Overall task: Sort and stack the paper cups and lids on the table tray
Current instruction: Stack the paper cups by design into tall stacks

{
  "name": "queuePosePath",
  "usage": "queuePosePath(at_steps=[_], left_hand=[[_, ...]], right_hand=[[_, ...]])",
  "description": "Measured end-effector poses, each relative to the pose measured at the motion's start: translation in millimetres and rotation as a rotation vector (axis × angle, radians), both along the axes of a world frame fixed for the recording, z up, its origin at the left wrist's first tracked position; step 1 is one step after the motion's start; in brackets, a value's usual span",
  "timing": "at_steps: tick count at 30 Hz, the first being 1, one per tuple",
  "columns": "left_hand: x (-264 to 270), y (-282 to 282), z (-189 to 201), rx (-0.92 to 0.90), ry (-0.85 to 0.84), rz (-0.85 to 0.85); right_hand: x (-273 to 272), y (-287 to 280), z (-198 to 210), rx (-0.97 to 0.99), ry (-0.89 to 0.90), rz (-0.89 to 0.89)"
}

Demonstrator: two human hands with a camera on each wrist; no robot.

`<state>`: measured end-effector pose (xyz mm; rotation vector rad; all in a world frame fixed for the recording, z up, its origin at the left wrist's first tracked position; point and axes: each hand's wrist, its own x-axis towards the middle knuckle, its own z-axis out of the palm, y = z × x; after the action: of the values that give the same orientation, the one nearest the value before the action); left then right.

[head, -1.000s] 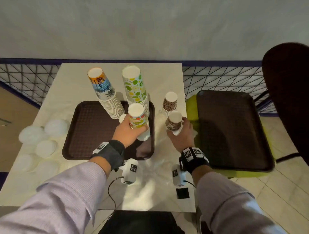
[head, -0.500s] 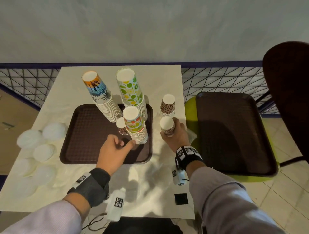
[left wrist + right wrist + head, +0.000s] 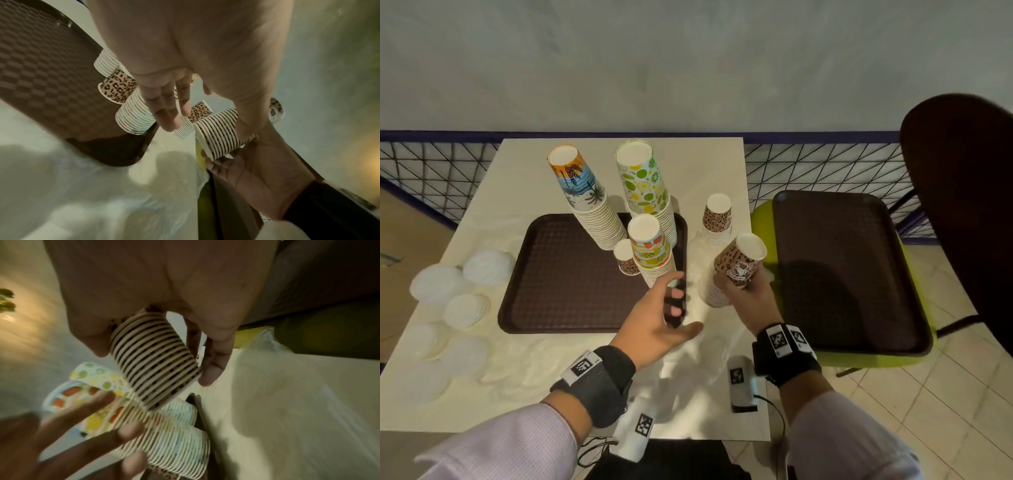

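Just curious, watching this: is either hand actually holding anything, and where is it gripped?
The right hand grips the leopard-print cup stack around its middle. The left hand holds nothing.

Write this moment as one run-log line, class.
left hand: open, empty | right hand: holds leopard-print cup stack, tilted | tray: four stacks

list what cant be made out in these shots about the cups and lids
- Count of cups in the leopard stack: the right hand covers its middle in every view.
- White lids: washed out in the head view, so how many lie there is unclear.
- Small leopard cup on the tray: partly hidden by the fruit-print stack.
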<state>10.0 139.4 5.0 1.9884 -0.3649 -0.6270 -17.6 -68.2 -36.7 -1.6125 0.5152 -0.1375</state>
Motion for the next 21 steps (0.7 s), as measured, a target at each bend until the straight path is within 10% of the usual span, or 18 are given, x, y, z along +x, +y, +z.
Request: queuePosePath(at_steps=[12, 17, 21], left_hand=[[7, -9, 15, -0.201, 0.046, 0.045], [10, 0, 23, -0.184, 0.020, 0.102], [11, 16, 17, -0.177, 0.038, 0.119]], right_hand=[[-19, 26, 56, -0.197, 0.058, 0.400], [-19, 29, 66, 0.073, 0.066, 0.385], [2, 5, 63, -0.105, 0.097, 0.221]])
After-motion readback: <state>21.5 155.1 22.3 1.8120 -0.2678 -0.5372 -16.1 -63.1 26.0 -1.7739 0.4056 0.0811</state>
